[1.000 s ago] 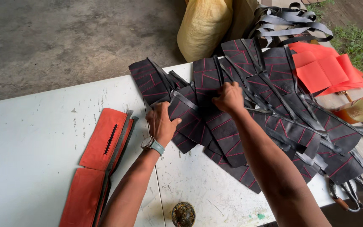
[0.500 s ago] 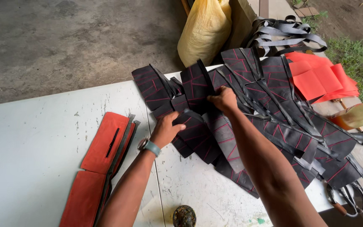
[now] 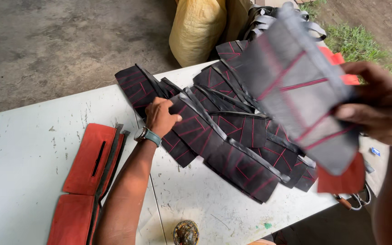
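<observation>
White counter [image 3: 32, 149] runs lower-left to right, far edge diagonal toward the upper right. The pile of black quilted pieces [image 3: 232, 136] with red stitching fans across its far-right half, long axes mostly slanting down-right toward the near edge.

Lifted piece [image 3: 296, 90]: same black/red kind with an orange-red lining showing at its lower corner, up off the pile and close to the camera, blurred. Long axis tilts upper-left to lower-right. It sits left of the right hand [image 3: 377, 104], which is nearer to it; grip is clamped on its right edge, fingers wrapped over the front.

Left hand [image 3: 162, 115] is well apart from that piece, resting on the pile's left end, fingers curled down onto a black piece. Pressing or pinching, can't tell.

Two orange-red pieces [image 3: 91, 159] lie flat near the counter's left near edge, untouched. Small round dark object [image 3: 186, 232] at the near edge.
</observation>
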